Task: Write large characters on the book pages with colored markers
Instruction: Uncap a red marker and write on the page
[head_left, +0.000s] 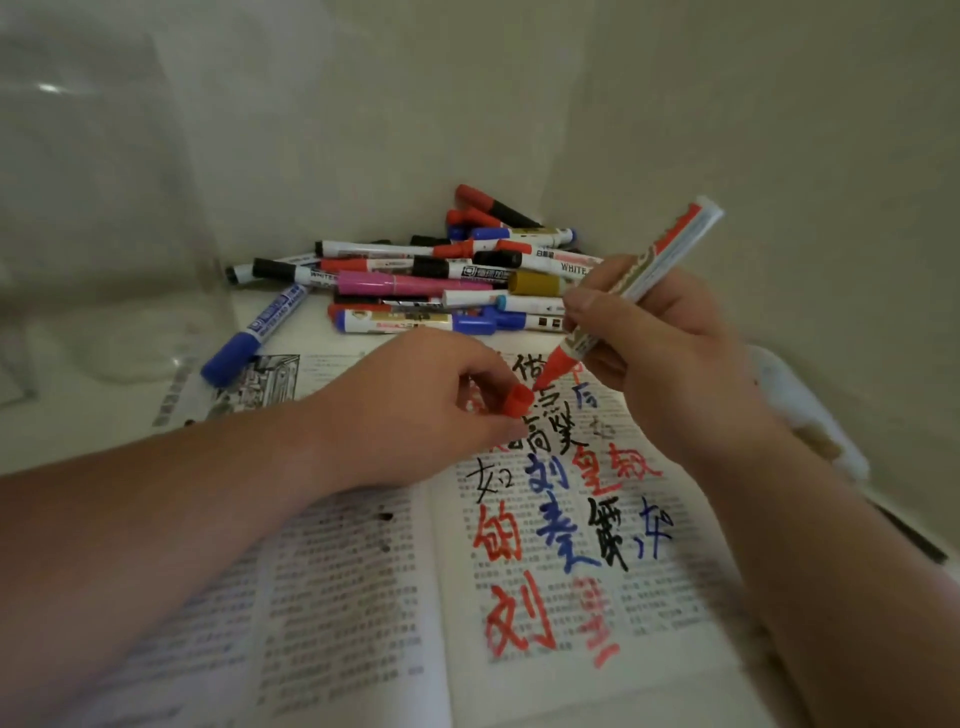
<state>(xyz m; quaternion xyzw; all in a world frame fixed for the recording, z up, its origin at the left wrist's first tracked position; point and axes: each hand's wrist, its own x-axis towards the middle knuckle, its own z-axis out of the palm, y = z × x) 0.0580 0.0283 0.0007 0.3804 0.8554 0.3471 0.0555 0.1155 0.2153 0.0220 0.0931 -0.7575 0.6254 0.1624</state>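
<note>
An open book (363, 597) lies in front of me. Its right page carries several large red, blue and black characters. My right hand (660, 358) grips a red marker (654, 265), uncapped, with its tip pointing down and left just above the top of the right page. My left hand (415, 410) pinches the red cap (519, 401) right beside the marker's tip; tip and cap are almost touching.
A pile of several markers (441, 275) in red, blue, black and pink lies in the corner behind the book. A blue marker (249, 338) rests at the book's upper left. A clear plastic container (104, 208) stands at the left. Walls close in behind and right.
</note>
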